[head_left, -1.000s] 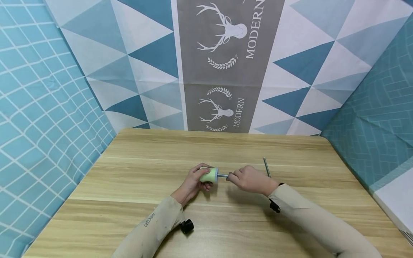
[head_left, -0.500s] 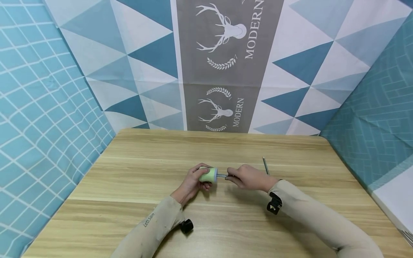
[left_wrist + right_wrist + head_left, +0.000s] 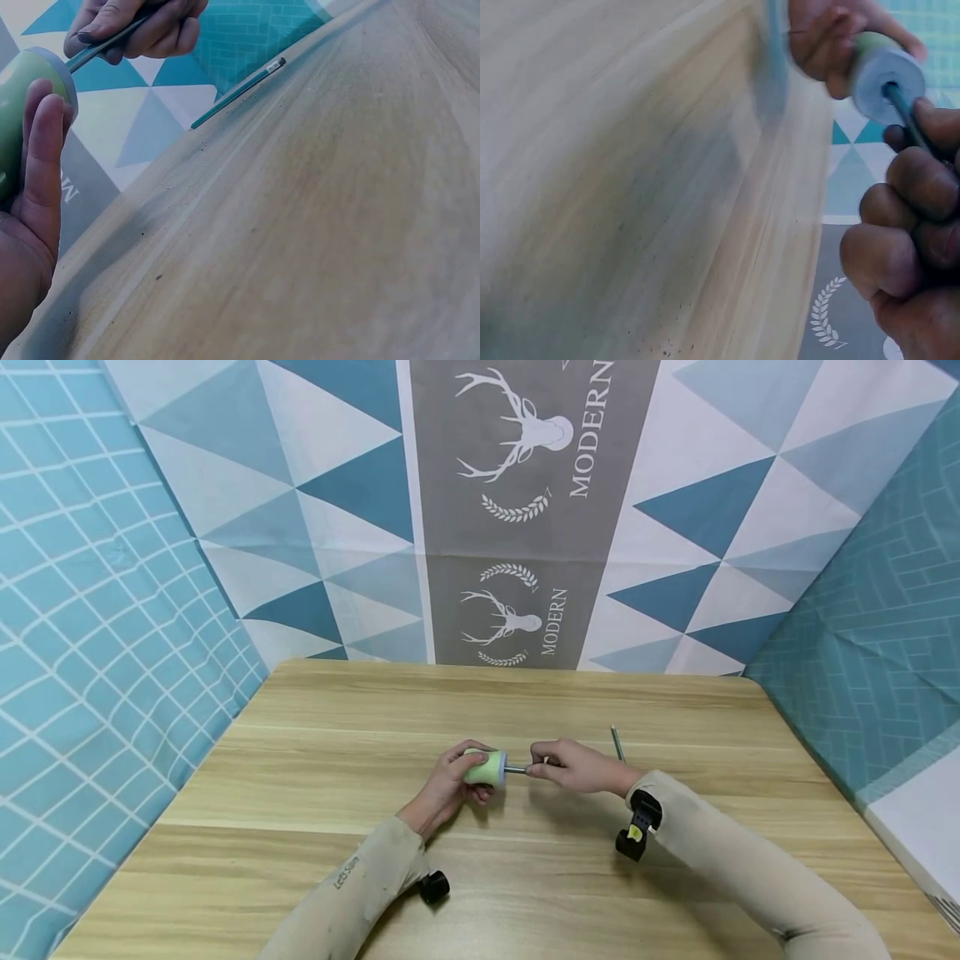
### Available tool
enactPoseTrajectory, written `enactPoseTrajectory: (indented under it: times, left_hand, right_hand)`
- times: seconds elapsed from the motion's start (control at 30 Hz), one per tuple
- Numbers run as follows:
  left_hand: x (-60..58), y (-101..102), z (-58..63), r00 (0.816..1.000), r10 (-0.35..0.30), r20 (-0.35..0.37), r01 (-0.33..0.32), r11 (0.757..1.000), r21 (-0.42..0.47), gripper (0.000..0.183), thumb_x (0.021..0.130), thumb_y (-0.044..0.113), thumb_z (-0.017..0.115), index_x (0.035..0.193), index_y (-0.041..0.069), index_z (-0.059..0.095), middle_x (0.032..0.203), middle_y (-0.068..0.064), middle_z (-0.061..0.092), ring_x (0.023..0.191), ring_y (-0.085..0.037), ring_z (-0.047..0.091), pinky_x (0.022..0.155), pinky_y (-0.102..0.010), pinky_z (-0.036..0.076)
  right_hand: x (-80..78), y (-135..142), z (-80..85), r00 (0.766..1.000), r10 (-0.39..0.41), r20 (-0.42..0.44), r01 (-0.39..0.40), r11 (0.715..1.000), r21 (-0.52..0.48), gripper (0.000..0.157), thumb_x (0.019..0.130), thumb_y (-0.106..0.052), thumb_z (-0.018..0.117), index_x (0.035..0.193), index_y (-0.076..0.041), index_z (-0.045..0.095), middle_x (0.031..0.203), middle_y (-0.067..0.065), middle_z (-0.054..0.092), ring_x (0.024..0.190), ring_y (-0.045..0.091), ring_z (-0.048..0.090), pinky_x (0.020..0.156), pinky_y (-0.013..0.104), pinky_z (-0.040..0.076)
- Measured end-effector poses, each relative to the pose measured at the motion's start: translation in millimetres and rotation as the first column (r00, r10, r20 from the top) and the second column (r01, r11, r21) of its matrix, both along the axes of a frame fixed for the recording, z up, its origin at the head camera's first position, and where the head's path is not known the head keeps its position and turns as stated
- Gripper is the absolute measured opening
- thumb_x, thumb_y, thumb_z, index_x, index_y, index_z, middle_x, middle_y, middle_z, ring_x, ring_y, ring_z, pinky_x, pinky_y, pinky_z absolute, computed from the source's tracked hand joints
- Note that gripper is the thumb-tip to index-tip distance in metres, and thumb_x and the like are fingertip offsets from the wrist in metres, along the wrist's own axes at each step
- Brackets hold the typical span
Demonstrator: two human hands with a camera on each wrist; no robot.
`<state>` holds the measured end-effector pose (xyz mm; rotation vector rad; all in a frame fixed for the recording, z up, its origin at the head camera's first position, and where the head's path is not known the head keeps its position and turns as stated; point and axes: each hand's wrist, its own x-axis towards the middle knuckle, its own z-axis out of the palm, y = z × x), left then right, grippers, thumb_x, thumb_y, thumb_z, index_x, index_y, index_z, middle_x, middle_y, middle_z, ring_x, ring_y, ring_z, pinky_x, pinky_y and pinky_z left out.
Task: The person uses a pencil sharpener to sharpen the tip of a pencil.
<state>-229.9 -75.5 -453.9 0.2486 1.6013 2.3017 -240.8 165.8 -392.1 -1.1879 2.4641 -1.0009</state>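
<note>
My left hand (image 3: 450, 779) grips a light green, barrel-shaped pencil sharpener (image 3: 486, 767) on its side, a little left of the right hand. The sharpener's pale blue-grey end (image 3: 872, 84) faces right and has a round hole in it. A dark pencil (image 3: 516, 769) sits in that hole, its inner end hidden. Pinched between thumb and curled fingers, the pencil's outer part is in my right hand (image 3: 576, 767). Behind the right wrist, a second pencil (image 3: 238, 93), teal with a dark end, lies on the table.
The wood-grain table (image 3: 360, 877) spreads under both arms. Patterned cloth walls (image 3: 315, 527) stand behind it and on both sides. A white box-like object (image 3: 918, 827) is at the right edge. Each wrist carries a black camera (image 3: 433, 887).
My right hand has turned about the pencil, its wrist rolling so the wrist camera has swung lower. My left hand and the sharpener have stayed in place.
</note>
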Motion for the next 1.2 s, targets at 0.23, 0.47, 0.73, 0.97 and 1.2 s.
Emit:
enactPoseTrajectory:
  times: [0.23, 0.47, 0.73, 0.97, 1.2]
  left_hand:
    - [1.5, 0, 1.0, 1.0, -0.023, -0.017, 0.023, 1.0, 0.0, 0.013, 0.092, 0.016, 0.056, 0.096, 0.019, 0.068, 0.073, -0.012, 0.063, 0.049, -0.014, 0.062, 0.044, -0.023, 0.052]
    - [1.4, 0, 0.5, 0.999, -0.034, -0.039, 0.034, 0.999, 0.003, 0.015, 0.094, 0.015, 0.055, 0.096, 0.02, 0.068, 0.072, -0.011, 0.064, 0.049, -0.013, 0.062, 0.044, -0.023, 0.053]
    - [1.0, 0, -0.1, 0.998, -0.035, -0.06, 0.035, 0.999, 0.0, 0.016, 0.093, 0.014, 0.055, 0.096, 0.02, 0.069, 0.07, -0.01, 0.065, 0.049, -0.013, 0.063, 0.044, -0.023, 0.053]
    - [2.3, 1, 0.0, 0.998, -0.017, -0.063, 0.016, 1.0, -0.017, 0.015, 0.091, 0.013, 0.057, 0.094, 0.022, 0.069, 0.067, -0.009, 0.065, 0.048, -0.013, 0.062, 0.043, -0.024, 0.053]
    - [0.7, 1, -0.7, 0.998, -0.014, -0.065, 0.013, 1.0, -0.016, 0.015, 0.091, 0.013, 0.058, 0.095, 0.022, 0.069, 0.066, -0.01, 0.065, 0.048, -0.013, 0.062, 0.043, -0.025, 0.053]
  right_hand:
    - [-3.1, 2, 2.2, 0.956, -0.024, 0.291, 0.03, 0.999, -0.014, 0.03, 0.104, -0.019, 0.051, 0.084, 0.003, 0.051, 0.054, -0.008, 0.037, 0.045, 0.006, 0.031, 0.042, 0.021, 0.029]
    - [-11.1, 7, -2.8, 0.838, 0.009, 0.545, 0.038, 0.996, -0.076, 0.043, 0.106, -0.024, 0.048, 0.1, 0.019, 0.049, 0.052, -0.004, 0.034, 0.042, 0.009, 0.027, 0.038, 0.024, 0.027]
    - [-14.5, 9, -7.6, 0.74, 0.04, 0.671, 0.061, 0.99, -0.126, 0.044, 0.106, -0.025, 0.048, 0.101, 0.018, 0.046, 0.051, -0.004, 0.03, 0.041, 0.01, 0.023, 0.038, 0.027, 0.025]
    - [-11.6, 8, -3.0, 0.86, -0.013, 0.51, 0.026, 1.0, -0.018, 0.038, 0.106, -0.025, 0.048, 0.102, 0.012, 0.053, 0.052, -0.004, 0.037, 0.041, 0.009, 0.03, 0.039, 0.024, 0.029]
    - [-3.3, 11, 5.0, 0.981, -0.049, 0.189, 0.033, 0.996, 0.089, 0.026, 0.103, -0.028, 0.054, 0.099, -0.004, 0.063, 0.06, -0.002, 0.054, 0.05, 0.011, 0.047, 0.046, 0.026, 0.043]
